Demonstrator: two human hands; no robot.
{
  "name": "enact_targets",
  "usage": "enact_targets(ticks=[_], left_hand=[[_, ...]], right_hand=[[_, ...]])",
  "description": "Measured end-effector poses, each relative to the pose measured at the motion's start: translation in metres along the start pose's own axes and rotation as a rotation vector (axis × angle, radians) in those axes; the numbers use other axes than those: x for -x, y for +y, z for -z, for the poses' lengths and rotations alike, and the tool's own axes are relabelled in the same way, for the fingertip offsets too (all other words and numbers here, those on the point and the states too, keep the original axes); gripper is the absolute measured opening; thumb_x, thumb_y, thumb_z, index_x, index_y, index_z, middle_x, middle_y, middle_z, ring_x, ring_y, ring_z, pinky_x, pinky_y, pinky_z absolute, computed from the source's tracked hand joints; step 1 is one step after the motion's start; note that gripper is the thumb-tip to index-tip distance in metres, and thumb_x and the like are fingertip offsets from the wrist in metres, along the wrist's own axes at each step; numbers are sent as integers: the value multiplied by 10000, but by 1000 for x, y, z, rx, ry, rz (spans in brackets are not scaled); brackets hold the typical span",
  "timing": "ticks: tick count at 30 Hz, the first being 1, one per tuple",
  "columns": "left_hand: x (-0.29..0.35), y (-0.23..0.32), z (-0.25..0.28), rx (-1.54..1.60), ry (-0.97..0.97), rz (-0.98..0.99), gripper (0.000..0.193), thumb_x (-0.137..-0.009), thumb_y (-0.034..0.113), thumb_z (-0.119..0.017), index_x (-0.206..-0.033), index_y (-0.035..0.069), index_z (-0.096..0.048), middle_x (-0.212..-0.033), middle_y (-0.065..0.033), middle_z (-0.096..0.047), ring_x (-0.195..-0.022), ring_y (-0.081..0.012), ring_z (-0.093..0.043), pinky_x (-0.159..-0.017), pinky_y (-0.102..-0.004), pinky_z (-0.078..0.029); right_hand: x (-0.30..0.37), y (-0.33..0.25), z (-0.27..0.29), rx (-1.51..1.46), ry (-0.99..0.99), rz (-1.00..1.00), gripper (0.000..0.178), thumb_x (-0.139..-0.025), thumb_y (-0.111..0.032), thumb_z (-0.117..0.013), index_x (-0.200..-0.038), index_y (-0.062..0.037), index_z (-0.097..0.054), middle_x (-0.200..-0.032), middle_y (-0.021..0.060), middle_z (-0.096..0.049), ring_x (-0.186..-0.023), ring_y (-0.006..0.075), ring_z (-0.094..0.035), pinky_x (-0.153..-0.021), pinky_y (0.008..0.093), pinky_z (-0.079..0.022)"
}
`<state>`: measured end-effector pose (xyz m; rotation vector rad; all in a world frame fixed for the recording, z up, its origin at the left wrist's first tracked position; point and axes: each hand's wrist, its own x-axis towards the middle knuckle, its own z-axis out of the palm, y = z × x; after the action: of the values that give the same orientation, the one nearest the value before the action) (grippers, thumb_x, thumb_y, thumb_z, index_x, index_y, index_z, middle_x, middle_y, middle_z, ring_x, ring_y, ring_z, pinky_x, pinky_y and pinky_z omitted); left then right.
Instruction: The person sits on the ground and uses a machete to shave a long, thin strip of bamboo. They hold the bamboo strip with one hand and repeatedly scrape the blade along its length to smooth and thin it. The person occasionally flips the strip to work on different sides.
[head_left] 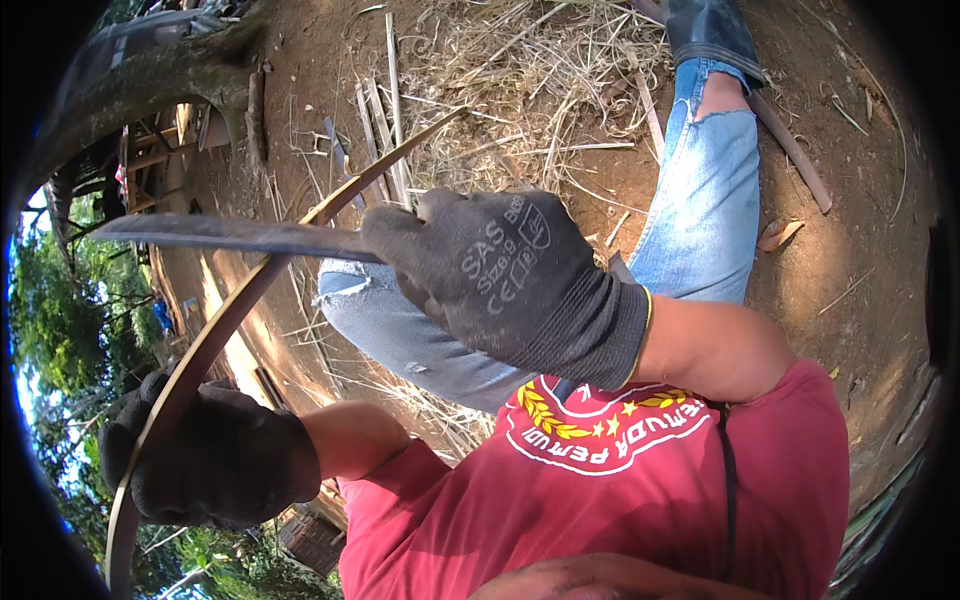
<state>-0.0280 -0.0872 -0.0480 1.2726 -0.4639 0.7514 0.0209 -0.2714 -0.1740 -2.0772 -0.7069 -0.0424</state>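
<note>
my right hand point(500, 280), in a dark grey glove, has its fingers curled tight around the handle of a long knife point(215, 234), whose slightly blurred blade points left. my left hand point(225, 455), gloved too, has its fingers bent round the lower part of a long, curved wooden strip point(226, 320). the strip slants up and right from the lower left, passing under the blade in this view near its middle; i cannot tell whether the two touch. both are raised above the ground point(850, 230), left of my bent knee. i wear torn blue jeans point(705, 200), a red shirt point(640, 510) with yellow and white print, and a dark boot point(710, 35). beyond my hands, pale shavings point(520, 80) and thin sticks point(392, 90) lie on brown soil, with a thick trunk point(150, 85) at upper left and green trees point(75, 330) below it
</note>
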Motion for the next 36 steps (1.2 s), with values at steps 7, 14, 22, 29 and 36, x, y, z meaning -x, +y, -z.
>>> enact_targets(ticks=[7, 14, 22, 29, 36], left_hand=[[-2, -6, -14, -846, 16, -380, 204, -967, 220, -503, -1017, 35, -572, -832, -75, -593, -658, -143, -576, -591, -262, -523], [-9, 0, -6, -954, 76, -374, 271, -965, 262, -519, -990, -4, -571, -922, -103, -627, -728, -190, -624, -679, -264, -543], [-21, 8, 32, -1054, 194, -444, 213, -945, 204, -576, -911, -6, -597, -872, -87, -641, -726, -193, -634, -659, -262, -519], [-33, 21, 55, -1352, 114, -515, 256, -936, 307, -547, -981, 60, -597, -954, -69, -607, -840, -178, -634, -721, -263, -537], [-45, 15, 45, -2758, -135, -1232, 281, -883, 384, -583, -891, 112, -651, -821, -48, -642, -694, -194, -654, -559, -295, -534]], right_hand=[[4, 61, -32, -42, -31, -101, 296, -805, -215, -648, -1075, -127, -561, -784, 112, -623, -709, 312, -656, -594, 431, -522], [-1, 54, -29, -28, -104, -180, 290, -827, -224, -637, -1098, -152, -563, -790, 114, -633, -720, 320, -663, -591, 439, -531], [-16, 35, -36, -67, -102, -47, 201, -921, -174, -470, -1088, -116, -567, -776, 137, -683, -740, 304, -704, -595, 452, -548], [-22, 132, -104, 28, -346, -342, 388, -880, -292, -557, -1229, -124, -527, -856, 141, -688, -769, 311, -682, -646, 464, -538], [-42, 111, -94, -50, -417, -334, 325, -910, -301, -528, -1202, -159, -509, -837, 101, -660, -708, 269, -680, -596, 406, -548]])
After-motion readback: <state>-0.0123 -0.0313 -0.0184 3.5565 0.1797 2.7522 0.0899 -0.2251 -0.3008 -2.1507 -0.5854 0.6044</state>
